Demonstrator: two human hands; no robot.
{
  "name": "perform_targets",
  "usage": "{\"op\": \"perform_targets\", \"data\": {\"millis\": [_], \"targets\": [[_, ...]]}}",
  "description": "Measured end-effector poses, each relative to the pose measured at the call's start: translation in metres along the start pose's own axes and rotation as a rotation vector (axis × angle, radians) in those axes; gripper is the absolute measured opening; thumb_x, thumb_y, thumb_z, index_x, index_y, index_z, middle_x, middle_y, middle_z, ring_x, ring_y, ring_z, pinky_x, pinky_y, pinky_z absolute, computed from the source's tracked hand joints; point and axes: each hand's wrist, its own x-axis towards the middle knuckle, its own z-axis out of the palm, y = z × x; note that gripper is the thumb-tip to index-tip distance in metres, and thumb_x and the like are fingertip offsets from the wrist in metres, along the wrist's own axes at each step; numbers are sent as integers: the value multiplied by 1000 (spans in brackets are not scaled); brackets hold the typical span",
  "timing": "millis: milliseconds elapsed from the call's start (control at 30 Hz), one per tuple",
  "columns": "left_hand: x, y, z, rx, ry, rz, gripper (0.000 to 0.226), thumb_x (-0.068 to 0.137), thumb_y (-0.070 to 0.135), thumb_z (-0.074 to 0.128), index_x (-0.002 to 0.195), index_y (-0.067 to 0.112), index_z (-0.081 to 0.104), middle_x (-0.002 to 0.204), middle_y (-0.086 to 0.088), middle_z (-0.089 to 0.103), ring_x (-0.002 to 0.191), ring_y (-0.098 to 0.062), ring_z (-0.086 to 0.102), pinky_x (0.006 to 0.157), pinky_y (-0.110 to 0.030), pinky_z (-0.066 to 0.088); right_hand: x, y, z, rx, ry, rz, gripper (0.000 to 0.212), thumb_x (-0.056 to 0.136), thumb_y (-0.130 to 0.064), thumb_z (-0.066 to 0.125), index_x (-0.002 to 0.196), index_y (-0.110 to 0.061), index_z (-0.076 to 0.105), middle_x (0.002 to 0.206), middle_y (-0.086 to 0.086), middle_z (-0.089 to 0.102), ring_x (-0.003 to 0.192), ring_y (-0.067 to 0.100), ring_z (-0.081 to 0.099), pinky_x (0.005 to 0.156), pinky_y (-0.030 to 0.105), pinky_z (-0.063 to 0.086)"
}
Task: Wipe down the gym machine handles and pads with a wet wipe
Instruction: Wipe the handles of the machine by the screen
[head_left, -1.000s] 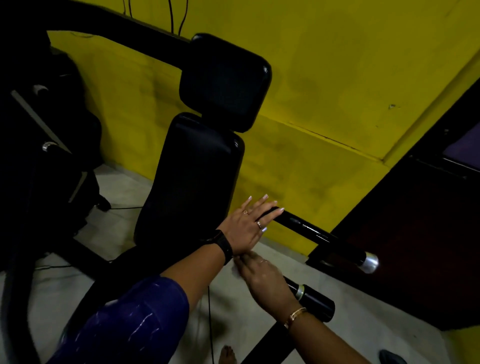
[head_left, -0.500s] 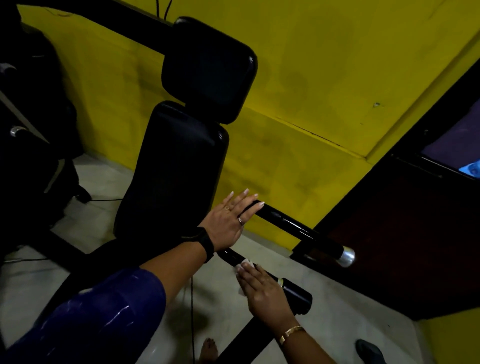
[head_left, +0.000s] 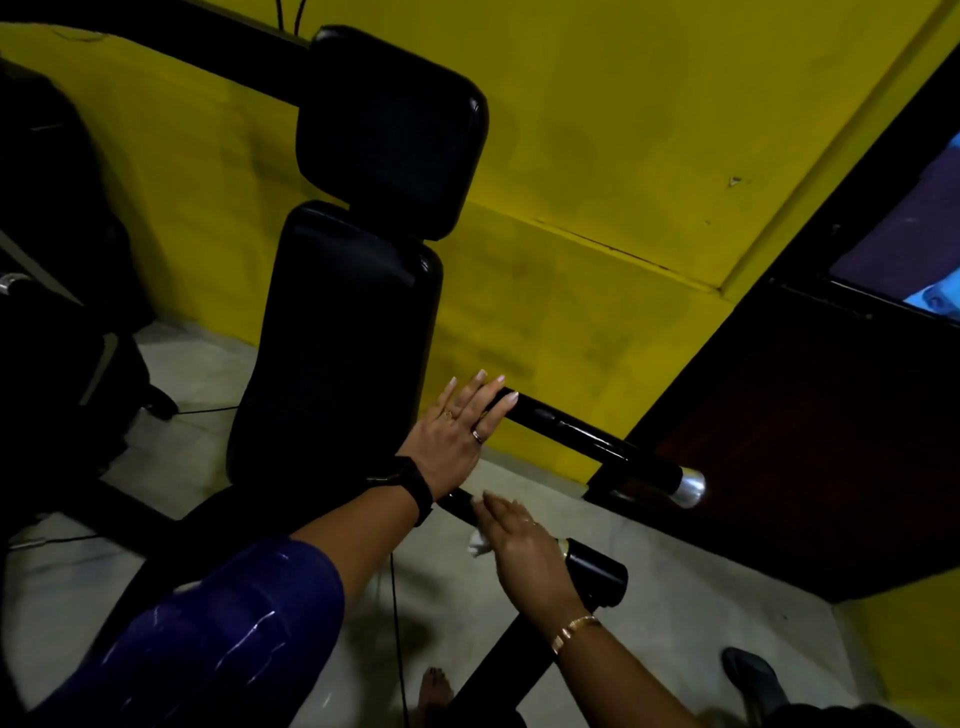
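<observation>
Partway through at most, judging from the scene: wiping in hand on the lower handle (head_left: 597, 574), with the right hand (head_left: 519, 540) laid over the bar, fingers stretched fairly flat, pressing the wet wipe (head_left: 478, 543) against it, only a white corner showing beside the palm. Bracing with the left hand (head_left: 457, 426), flat and straight-fingered, holding nothing, resting on the inner end of the upper handle (head_left: 597, 441). Probably left to do: the rest of the lower handle, the upper handle out to its silver cap (head_left: 688, 486), the back pad (head_left: 343, 343) and the head pad (head_left: 392, 130). No telling from such dark, glossy surfaces whether any of these already cleaned. Blurred at the right fingertips; thumb out of sight; most of the wipe hidden under the hand; left side of the machine lost in shadow.
</observation>
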Motion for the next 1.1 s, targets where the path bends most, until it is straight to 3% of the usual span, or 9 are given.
{"op": "perform_targets", "data": {"millis": [67, 133, 267, 433, 533, 667, 733, 900, 1100], "targets": [[-1, 2, 3, -7, 22, -24, 83, 84, 5, 37, 156, 15, -3, 155, -10, 22, 151, -26, -6, 119, -45, 12, -7, 5, -12, 9, -38, 111, 67, 38, -1, 86, 102, -18, 76, 97, 3, 75, 80, 19, 72, 76, 30, 57], [-1, 4, 5, -19, 41, -45, 82, 85, 2, 36, 156, 16, -3, 154, -10, 23, 151, -25, -8, 119, -44, 13, -1, 10, -29, 1, -89, 231, 46, 53, 0, 77, 92, -22, 75, 87, 2, 74, 74, 17, 70, 84, 30, 57], [-1, 6, 10, -69, 53, -79, 85, 84, -2, 37, 156, 20, -2, 154, -8, 24, 151, -23, -4, 116, -45, 23, 20, 26, -54, 192, -157, 601, 47, 84, 0, 48, 122, -22, 65, 111, 9, 69, 101, 27, 64, 72, 26, 45], [0, 8, 9, -78, 67, -93, 89, 82, -3, 41, 156, 19, -3, 154, -8, 23, 151, -23, -6, 118, -45, 20, 17, 27, -38, 212, -223, 424, 82, 80, 9, 45, 148, -34, 32, 126, -1, 63, 108, 25, 62, 80, 29, 47], [0, 7, 11, -67, 62, -89, 89, 82, -2, 41, 156, 18, -3, 154, -9, 22, 151, -27, 0, 118, -45, 17, -5, 12, -15, 113, -262, 328, 71, 75, 7, 53, 142, -17, 43, 118, 8, 64, 103, 30, 62, 90, 33, 47], [-2, 10, 12, -73, 48, -99, 89, 82, -1, 40, 156, 19, -4, 154, -8, 23, 151, -27, 0, 119, -44, 15, -16, 4, 3, 30, -137, 344, 62, 46, 0, 76, 107, -9, 68, 87, 5, 69, 79, 24, 67, 76, 33, 56], [-2, 10, 11, -84, 44, -109, 89, 81, 2, 39, 156, 21, -4, 154, -7, 24, 151, -25, -4, 119, -44, 13, -14, 4, -3, 132, -154, 347, 53, 53, 3, 67, 104, -12, 66, 91, 3, 67, 83, 24, 65, 80, 30, 51], [1, 7, 10, -77, 28, -103, 90, 79, 4, 38, 156, 23, -6, 153, -6, 26, 151, -24, -7, 118, -43, 12, -5, 7, -15, 153, -236, 322, 68, 80, 10, 42, 142, -18, 41, 134, 3, 53, 118, 25, 50, 97, 30, 37], [1, 10, 10, -85, 30, -120, 94, 78, 1, 44, 156, 23, -5, 158, -4, 14, 151, -25, -6, 119, -45, 12, 3, 7, -27, 113, -335, 393, 50, 87, 3, 43, 122, -29, 57, 116, 2, 62, 108, 23, 57, 84, 30, 45]]}}
